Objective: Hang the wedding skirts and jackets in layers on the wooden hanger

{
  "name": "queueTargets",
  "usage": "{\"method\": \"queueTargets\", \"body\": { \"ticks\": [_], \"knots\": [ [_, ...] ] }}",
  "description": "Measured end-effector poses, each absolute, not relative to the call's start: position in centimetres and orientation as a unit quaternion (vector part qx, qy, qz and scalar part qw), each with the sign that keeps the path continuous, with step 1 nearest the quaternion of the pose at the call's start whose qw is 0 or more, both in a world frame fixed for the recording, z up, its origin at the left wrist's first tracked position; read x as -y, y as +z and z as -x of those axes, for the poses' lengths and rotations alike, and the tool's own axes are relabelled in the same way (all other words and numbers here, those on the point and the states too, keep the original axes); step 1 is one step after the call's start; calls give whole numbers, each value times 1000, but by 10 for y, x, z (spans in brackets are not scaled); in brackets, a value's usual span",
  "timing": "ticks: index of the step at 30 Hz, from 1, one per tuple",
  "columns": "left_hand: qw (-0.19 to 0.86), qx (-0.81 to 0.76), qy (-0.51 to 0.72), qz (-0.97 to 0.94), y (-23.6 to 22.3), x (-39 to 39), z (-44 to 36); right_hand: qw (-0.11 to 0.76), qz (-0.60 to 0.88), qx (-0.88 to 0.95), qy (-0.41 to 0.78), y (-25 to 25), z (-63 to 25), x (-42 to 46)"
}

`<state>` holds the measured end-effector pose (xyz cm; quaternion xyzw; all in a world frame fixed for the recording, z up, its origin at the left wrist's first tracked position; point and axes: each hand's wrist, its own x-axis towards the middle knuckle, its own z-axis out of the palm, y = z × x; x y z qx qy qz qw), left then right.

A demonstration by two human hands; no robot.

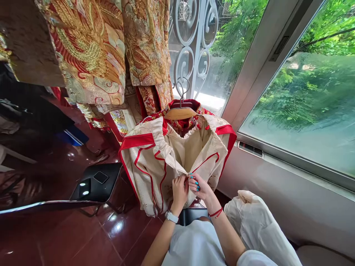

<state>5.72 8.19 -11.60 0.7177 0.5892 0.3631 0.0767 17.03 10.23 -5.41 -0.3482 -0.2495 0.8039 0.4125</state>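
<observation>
The only view looks out from the wearer's own head, facing forward and steeply down over the pale-clothed lap [194,242] and both forearms [162,238], which run up from the lower edge. The left hand [179,189] and right hand [199,187] sit just below centre at arm's reach, the cream garment [177,147] directly ahead. Its wide field also takes in hanging embroidered clothes [94,55] upper left, a window [305,107] upper right and red floor [69,231] lower left.

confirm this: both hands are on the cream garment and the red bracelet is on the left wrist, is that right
Wrong side: the head view shows the red bracelet on the right wrist. The left hand and right hand are both on the cream garment.
</observation>
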Motion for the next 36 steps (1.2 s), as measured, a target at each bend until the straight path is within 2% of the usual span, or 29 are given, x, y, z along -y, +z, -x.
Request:
{"method": "queueTargets", "body": {
  "ticks": [5, 13, 21, 26, 36],
  "knots": [
    [68, -578, 375, -722, -109, -82, -56, 491, 402, 318, 705, -18, -159, -97],
    [35, -613, 366, -699, -78, -97, -55, 466, 496, 401, 614, -13, -159, -97],
    [62, -610, 382, -692, -85, -106, -63, 507, 477, 347, 628, -4, -151, -100],
    [78, -605, 395, -687, -83, -108, -63, 556, 456, 344, 604, 23, -145, -115],
    [81, -591, 454, -662, -66, -119, -65, 600, 419, 380, 565, 76, -137, -139]
  ]
}}
